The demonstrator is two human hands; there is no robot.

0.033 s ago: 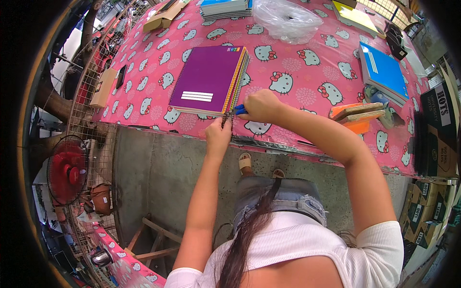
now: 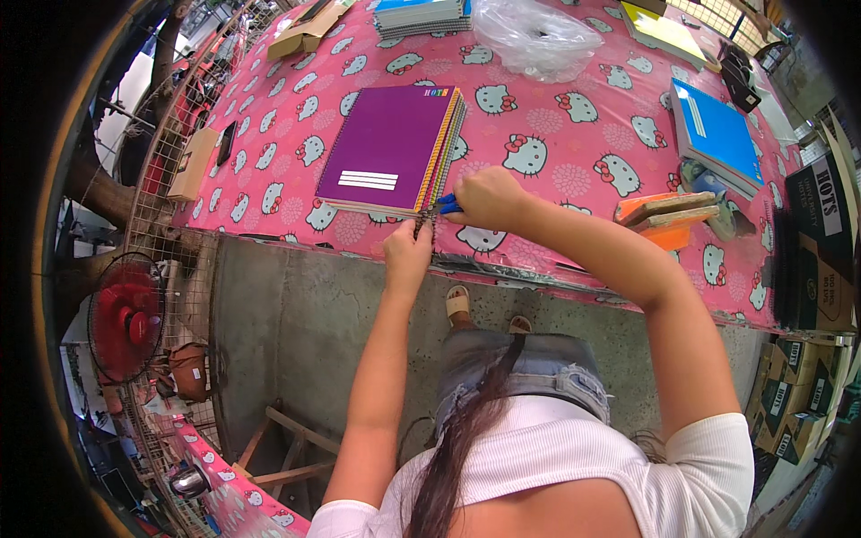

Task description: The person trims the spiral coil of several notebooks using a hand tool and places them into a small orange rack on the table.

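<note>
A large pink-covered table (image 2: pixel 569 143), printed with white cat faces, filled most of the upper view. On it, left of centre and close to the near edge, lay a stack of notebooks (image 2: pixel 446 148) with a purple notebook (image 2: pixel 390 134) on top, set slightly askew. Two bare hands met at the stack's near right corner. The right hand (image 2: pixel 489 199) was curled in a fist around a blue-handled tool (image 2: pixel 450 205). The left hand (image 2: pixel 405 251) had its thumb and fingers drawn together, pinching at a small dark metal piece (image 2: pixel 429 218) just beside the tool; what that piece was could not be made out.

Good handling there seemed to call for a firm left pinch, the stack resting flat and square, and short, controlled squeezes from the right, with the left fingertips clear of the tool's bite and the cover's corner unbent.

As for printing, a tall dark box (image 2: pixel 812 224) at the far right bore large pale lettering, and brown boxes (image 2: pixel 776 412) below it carried smaller labels. A blue notebook (image 2: pixel 715 130) on the right showed white lines. The purple cover had a panel of white strips (image 2: pixel 369 180) and, smallest of all, multicoloured letters (image 2: pixel 436 91) in its far right corner.
</note>
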